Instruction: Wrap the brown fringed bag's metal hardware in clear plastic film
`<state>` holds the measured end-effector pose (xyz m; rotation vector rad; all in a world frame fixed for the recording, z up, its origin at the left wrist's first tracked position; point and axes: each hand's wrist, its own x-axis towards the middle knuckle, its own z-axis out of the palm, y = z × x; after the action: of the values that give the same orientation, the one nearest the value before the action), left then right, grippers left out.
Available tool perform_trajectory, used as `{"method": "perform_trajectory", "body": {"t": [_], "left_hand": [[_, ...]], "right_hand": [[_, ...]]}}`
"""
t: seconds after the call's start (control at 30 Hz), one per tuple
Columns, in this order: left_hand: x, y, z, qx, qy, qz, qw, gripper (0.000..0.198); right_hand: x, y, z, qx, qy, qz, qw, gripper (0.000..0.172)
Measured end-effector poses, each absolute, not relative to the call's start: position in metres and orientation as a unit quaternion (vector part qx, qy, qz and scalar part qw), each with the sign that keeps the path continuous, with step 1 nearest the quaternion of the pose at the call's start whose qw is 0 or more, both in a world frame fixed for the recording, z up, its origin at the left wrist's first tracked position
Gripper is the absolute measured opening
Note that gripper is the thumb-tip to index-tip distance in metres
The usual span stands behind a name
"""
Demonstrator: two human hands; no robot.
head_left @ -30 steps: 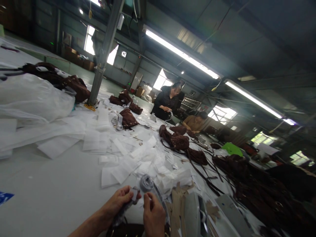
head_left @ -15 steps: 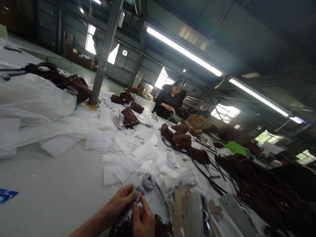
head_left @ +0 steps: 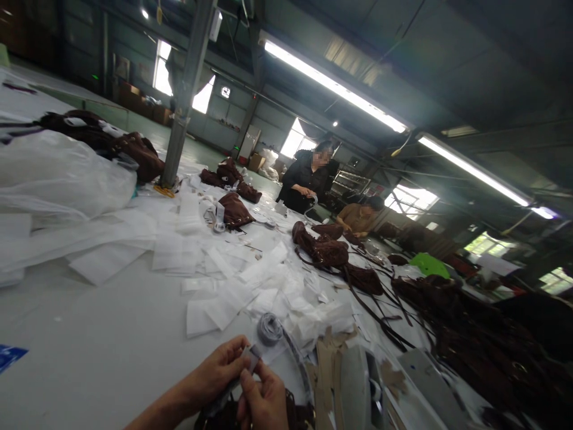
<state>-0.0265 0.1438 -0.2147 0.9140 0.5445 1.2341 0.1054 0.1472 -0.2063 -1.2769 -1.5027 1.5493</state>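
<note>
Pinched in the fingertips of both my hands is a grey strip, whose upper end shows between them. My left hand grips it from the left side, and my right hand closes on it from below right. Part of a dark brown bag lies beneath my hands, mostly hidden by them. Just beyond my fingers, a roll of grey tape stands on the white table, with a grey band curving toward me on its right.
White sheets are scattered over the table. A grey tape dispenser and brown paper strips lie at the right. Brown bags with long straps lie further off. Two people work across the table, one in dark clothing.
The grey strip now looks straighter and shows a longer face between my fingers. My right hand has shifted slightly right; my left hand stays nearly in place.
</note>
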Motion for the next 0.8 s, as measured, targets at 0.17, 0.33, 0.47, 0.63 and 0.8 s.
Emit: {"method": "perform_trajectory", "body": {"t": [0.17,0.33,0.47,0.63,0.8], "left_hand": [[-0.031,0.146,-0.212,0.472,0.303,0.532,0.634,0.029],[-0.034,0.145,-0.213,0.549,0.381,0.500,0.551,0.025],[-0.033,0.146,-0.220,0.557,0.400,0.483,0.545,0.023],[-0.034,0.148,-0.225,0.523,0.366,0.494,0.590,0.053],[-0.042,0.148,-0.226,0.488,0.363,0.496,0.620,0.080]], "right_hand": [[0.099,0.143,-0.212,-0.473,-0.540,0.610,0.336,0.084],[0.093,0.139,-0.219,-0.488,-0.504,0.611,0.366,0.079],[0.088,0.139,-0.228,-0.504,-0.456,0.616,0.399,0.078],[0.083,0.140,-0.239,-0.490,-0.419,0.637,0.423,0.081],[0.083,0.135,-0.236,-0.452,-0.422,0.674,0.404,0.083]]}}
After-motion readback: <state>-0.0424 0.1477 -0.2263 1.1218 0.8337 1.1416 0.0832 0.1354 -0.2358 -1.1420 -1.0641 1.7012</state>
